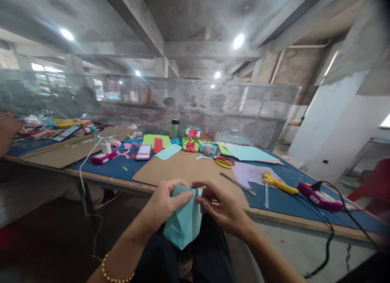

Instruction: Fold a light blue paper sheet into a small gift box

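Note:
A folded light-blue paper bag (183, 224) is held above my lap, just in front of the table edge. My left hand (169, 199) grips its upper left side, thumb across the front and fingers behind. At the top right edge my right hand (217, 204) pinches the paper between thumb and forefinger. The bag's sides show creases, and its lower end comes to a point. Behind the hands, a sheet of brown cardboard (179, 167) lies on the blue tabletop.
Red-and-yellow scissors (224, 162), a metal blade-like tool (237, 183) and a yellow glue gun (280, 183) lie to the right. A purple power box (319, 196) trails black cables. Small decorated paper bags (191, 144) and a green bottle (174, 128) stand behind. Another person's arm shows far left.

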`<state>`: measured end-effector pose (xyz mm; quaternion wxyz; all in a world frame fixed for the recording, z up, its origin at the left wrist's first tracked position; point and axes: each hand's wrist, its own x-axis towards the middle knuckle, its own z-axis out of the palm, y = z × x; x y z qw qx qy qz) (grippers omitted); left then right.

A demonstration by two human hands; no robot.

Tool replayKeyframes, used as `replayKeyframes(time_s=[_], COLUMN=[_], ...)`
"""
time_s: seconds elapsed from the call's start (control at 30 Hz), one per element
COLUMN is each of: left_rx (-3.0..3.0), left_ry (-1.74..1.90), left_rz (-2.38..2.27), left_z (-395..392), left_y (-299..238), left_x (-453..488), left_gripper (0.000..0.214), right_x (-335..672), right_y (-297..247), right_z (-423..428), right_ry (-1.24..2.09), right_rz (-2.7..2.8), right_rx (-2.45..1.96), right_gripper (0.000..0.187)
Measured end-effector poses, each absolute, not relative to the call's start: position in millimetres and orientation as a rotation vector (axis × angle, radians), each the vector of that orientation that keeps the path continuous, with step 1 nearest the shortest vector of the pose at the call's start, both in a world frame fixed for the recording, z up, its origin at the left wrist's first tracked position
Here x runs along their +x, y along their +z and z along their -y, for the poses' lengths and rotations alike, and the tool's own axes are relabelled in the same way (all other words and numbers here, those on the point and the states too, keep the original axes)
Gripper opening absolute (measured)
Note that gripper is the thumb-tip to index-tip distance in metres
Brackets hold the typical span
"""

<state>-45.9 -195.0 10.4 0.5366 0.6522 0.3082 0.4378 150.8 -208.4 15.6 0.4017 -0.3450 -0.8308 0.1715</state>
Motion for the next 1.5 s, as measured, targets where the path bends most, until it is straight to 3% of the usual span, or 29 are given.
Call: replayKeyframes(time_s=[0.1,0.2,0.3,0.5,0.93,1.07,1.27,1.5], left_rx=[1.627,1.862,2.114,2.385,2.332,2.36,2.376,2.365], left_ry=[1.082,1.406,1.704,1.595,1.74,1.745,1.749,1.747], left_rz=[-0.783,-1.01,-1.227,-1.236,-1.15,-1.174,-1.176,-1.198], left_z=[190.8,189.7,195.6,206.3,210.1,210.2,210.0,210.7], left_y=[6.8,0.4,-4.9,-8.4,-10.2,-8.9,-10.5,-13.5], left_x=[-46.1,-43.9,-40.1,-28.8,-22.7,-21.8,-20.8,-18.4], left_gripper=[0.031,0.033,0.02,0.003,0.008,0.011,0.012,0.013], right_x=[152.5,151.8,149.3,144.3,144.4,144.5,144.4,145.2], right_y=[9.6,4.7,2.1,-4.2,-5.4,-7.2,-6.1,-12.5], right_z=[204.7,202.3,202.8,205.5,214.9,214.4,215.2,213.1], right_ry=[0.451,0.426,0.395,0.343,0.125,0.017,-0.114,-0.156], right_rz=[2.059,1.958,1.861,1.79,1.801,1.809,1.852,1.847], right_rx=[-0.936,-0.957,-0.969,-0.971,-0.978,-0.913,-0.869,-0.853], right_gripper=[0.017,0.021,0.023,0.021,0.007,0.019,0.011,0.016])
